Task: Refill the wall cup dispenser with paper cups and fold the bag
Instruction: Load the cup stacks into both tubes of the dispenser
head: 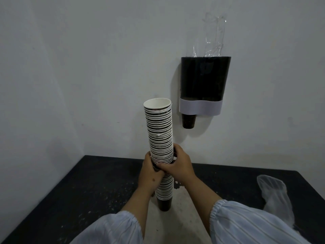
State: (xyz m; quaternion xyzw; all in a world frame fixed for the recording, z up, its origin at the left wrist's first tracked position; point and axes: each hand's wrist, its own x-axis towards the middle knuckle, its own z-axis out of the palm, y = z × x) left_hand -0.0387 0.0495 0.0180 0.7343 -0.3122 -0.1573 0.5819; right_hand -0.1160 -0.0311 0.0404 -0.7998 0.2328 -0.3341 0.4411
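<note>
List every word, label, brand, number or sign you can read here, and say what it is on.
None can be read.
Stack of paper cups: faint dark marks between the rims, too small and blurred to read.
Wall cup dispenser: a faint mark near the top of its black body, not legible; its pale band is blank.
Plastic bag on the table: no print visible.

a dark bench (98,187) stood against a pale grey wall (88,67), its top speckled with small light flecks and crumbs. a worn, lighter patch (182,199) ran across the bench's middle toward the near edge. the wall was plain, with faint smudges, and met another wall at a corner on the left.
</note>
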